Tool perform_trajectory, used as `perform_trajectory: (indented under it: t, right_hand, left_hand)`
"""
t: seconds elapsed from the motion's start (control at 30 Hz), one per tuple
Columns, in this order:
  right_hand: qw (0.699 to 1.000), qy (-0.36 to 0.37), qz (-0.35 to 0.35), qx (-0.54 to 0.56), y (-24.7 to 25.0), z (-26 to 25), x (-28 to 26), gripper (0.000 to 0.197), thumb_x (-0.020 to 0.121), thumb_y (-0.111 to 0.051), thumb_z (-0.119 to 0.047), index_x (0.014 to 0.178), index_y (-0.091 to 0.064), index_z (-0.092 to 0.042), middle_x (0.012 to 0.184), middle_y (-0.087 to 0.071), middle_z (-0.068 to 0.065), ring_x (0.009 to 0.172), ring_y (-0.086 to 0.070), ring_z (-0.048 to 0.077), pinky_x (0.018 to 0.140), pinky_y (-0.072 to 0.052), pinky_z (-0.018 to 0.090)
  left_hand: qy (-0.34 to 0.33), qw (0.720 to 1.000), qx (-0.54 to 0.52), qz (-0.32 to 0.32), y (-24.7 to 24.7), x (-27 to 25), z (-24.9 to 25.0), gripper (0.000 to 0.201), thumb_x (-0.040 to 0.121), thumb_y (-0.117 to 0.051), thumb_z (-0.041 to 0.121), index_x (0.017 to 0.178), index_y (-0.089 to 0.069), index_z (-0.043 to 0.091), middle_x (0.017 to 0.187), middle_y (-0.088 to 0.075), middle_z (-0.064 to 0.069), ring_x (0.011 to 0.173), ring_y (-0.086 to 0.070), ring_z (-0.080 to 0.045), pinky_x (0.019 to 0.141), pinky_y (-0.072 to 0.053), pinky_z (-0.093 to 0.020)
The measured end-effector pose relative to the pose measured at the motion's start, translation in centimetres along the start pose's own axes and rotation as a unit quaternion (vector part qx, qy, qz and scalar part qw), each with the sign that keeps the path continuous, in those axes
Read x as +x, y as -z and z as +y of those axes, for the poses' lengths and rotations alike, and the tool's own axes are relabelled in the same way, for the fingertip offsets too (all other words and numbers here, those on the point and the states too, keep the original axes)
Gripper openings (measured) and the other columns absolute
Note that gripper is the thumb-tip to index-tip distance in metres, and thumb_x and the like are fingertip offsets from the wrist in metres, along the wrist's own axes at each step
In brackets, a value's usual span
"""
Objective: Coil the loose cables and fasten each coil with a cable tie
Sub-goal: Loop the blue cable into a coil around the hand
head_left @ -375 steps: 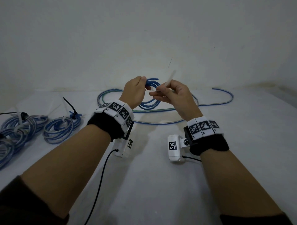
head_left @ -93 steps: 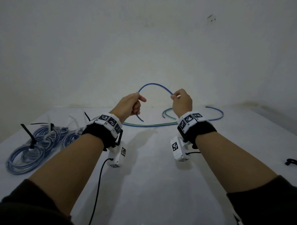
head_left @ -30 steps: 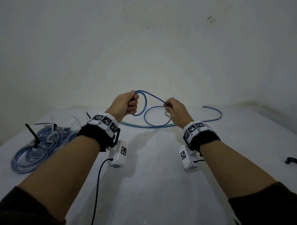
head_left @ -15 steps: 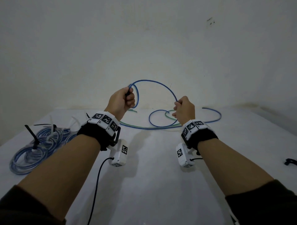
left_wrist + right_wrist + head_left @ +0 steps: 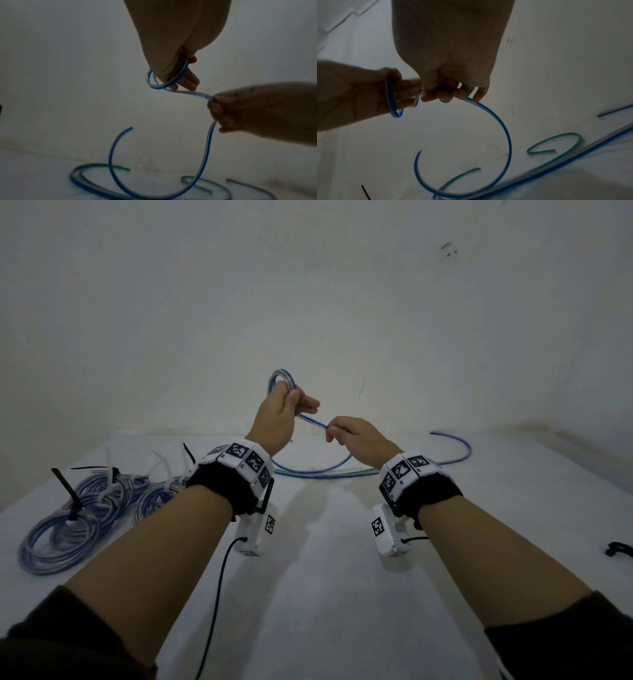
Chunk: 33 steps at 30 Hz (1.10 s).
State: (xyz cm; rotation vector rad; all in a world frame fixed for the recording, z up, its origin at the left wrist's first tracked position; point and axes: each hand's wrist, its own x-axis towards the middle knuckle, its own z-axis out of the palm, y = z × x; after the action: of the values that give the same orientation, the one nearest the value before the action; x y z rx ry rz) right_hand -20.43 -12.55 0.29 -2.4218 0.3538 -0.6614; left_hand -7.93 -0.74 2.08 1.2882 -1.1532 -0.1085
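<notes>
Nearest the lens, low in the head view, my two forearms reach up the white table (image 5: pixel 308 594), each wrist wearing a black band with a white camera box under it. At the right edge lies a small black tie (image 5: pixel 618 549). Off to the left middle sit the finished coils (image 5: pixel 78 515), blue cable bundled with black and white ties sticking up.

Higher, at centre frame, my right hand (image 5: pixel 356 436) has its fingers curled round the blue cable (image 5: pixel 310 421), clamped on it. Just left and a little higher, my left hand (image 5: pixel 279 416) grips a small loop of the same cable, fingers closed through it.

Beyond the hands the loose length curves over the table towards the wall (image 5: pixel 308 302), with a green cable (image 5: pixel 556 140) lying beside it.
</notes>
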Motion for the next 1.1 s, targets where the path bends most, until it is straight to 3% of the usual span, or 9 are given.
perform_trajectory:
  t: [0.17,0.3,0.43,0.53,0.7,0.8,0.9,1.0,1.1]
  right_hand:
    - [0.999,0.032,-0.006,-0.007,0.6,-0.3,0.0,0.011,0.090,-0.055,-0.012,0.082,-0.061,-0.009,0.068,-0.050,-0.004,0.060,-0.044,0.000,0.059,-0.033,0.011]
    - [0.993,0.093,0.060,-0.047,0.3,-0.1,-0.1,0.010,0.084,-0.062,-0.002,0.093,-0.057,0.000,0.078,-0.054,-0.001,0.061,-0.048,-0.010,0.061,-0.034,0.006]
    - [0.982,0.099,0.129,-0.100,0.0,0.3,0.4,0.007,0.084,-0.061,-0.004,0.089,-0.057,-0.002,0.088,-0.057,0.010,0.071,-0.044,0.012,0.067,-0.031,0.017]
    - [0.977,0.080,0.159,-0.119,-0.1,0.9,0.5,0.010,0.085,-0.062,-0.009,0.094,-0.063,-0.003,0.095,-0.051,0.012,0.074,-0.047,0.018,0.072,-0.037,0.023]
    - [0.974,0.125,0.147,-0.119,-0.2,0.9,0.4,0.015,0.088,-0.058,-0.012,0.092,-0.069,-0.003,0.089,-0.064,0.014,0.081,-0.058,0.026,0.076,-0.040,0.030]
    - [0.972,0.155,0.124,-0.126,-0.1,0.7,0.4,0.022,0.089,-0.052,-0.017,0.089,-0.069,-0.003,0.087,-0.069,0.011,0.080,-0.060,0.027,0.078,-0.032,0.027]
    - [0.977,0.149,0.112,-0.106,-0.1,1.0,0.5,0.022,0.091,-0.052,-0.026,0.087,-0.065,-0.009,0.082,-0.068,0.002,0.084,-0.051,0.026,0.081,-0.034,0.032]
    - [0.982,0.106,0.113,-0.112,0.1,1.1,0.2,0.019,0.092,-0.055,-0.031,0.090,-0.063,-0.014,0.076,-0.060,-0.008,0.090,-0.036,0.015,0.080,-0.026,0.031]
    - [0.983,0.082,0.099,-0.128,0.4,0.9,0.1,0.029,0.096,-0.046,-0.037,0.083,-0.064,-0.019,0.065,-0.053,-0.014,0.086,-0.040,0.012,0.085,-0.025,0.032]
  left_hand:
    - [-0.012,0.971,0.228,-0.064,0.4,-1.0,-0.6,0.020,0.101,-0.031,0.014,0.087,-0.045,0.009,0.083,-0.065,0.001,0.073,-0.060,-0.002,0.066,-0.041,-0.001]
    - [0.020,0.961,0.258,-0.096,0.2,-1.1,-0.7,0.025,0.101,-0.028,0.017,0.080,-0.042,0.015,0.079,-0.060,-0.003,0.068,-0.061,-0.009,0.067,-0.046,-0.020]
    - [0.032,0.938,0.323,-0.121,0.0,-1.3,-0.8,0.029,0.101,-0.027,0.021,0.084,-0.048,0.013,0.071,-0.056,0.003,0.068,-0.053,-0.018,0.072,-0.044,-0.034]
    - [0.066,0.955,0.256,-0.135,0.3,-1.4,-1.0,0.033,0.101,-0.031,0.022,0.078,-0.054,0.015,0.074,-0.060,-0.002,0.063,-0.049,-0.014,0.070,-0.040,-0.031]
    - [0.090,0.954,0.239,-0.156,0.5,-1.8,-0.3,0.041,0.100,-0.034,0.031,0.073,-0.063,0.019,0.066,-0.052,0.002,0.061,-0.046,-0.011,0.061,-0.035,-0.025]
    - [0.076,0.936,0.293,-0.178,0.7,-1.8,0.4,0.046,0.097,-0.037,0.045,0.076,-0.067,0.017,0.073,-0.058,0.000,0.065,-0.050,-0.013,0.065,-0.038,-0.025]
    - [0.066,0.918,0.339,-0.198,0.9,-1.6,0.6,0.043,0.096,-0.038,0.044,0.071,-0.063,0.020,0.069,-0.055,-0.001,0.064,-0.048,-0.014,0.063,-0.036,-0.025]
    - [0.091,0.950,0.248,-0.167,1.1,-1.6,0.4,0.042,0.097,-0.040,0.040,0.065,-0.057,0.019,0.059,-0.049,0.006,0.055,-0.043,-0.009,0.058,-0.034,-0.023]
    - [0.130,0.974,0.127,-0.137,1.2,-1.7,0.5,0.040,0.098,-0.041,0.031,0.062,-0.050,0.014,0.041,-0.038,0.013,0.039,-0.032,-0.003,0.045,-0.027,-0.016]
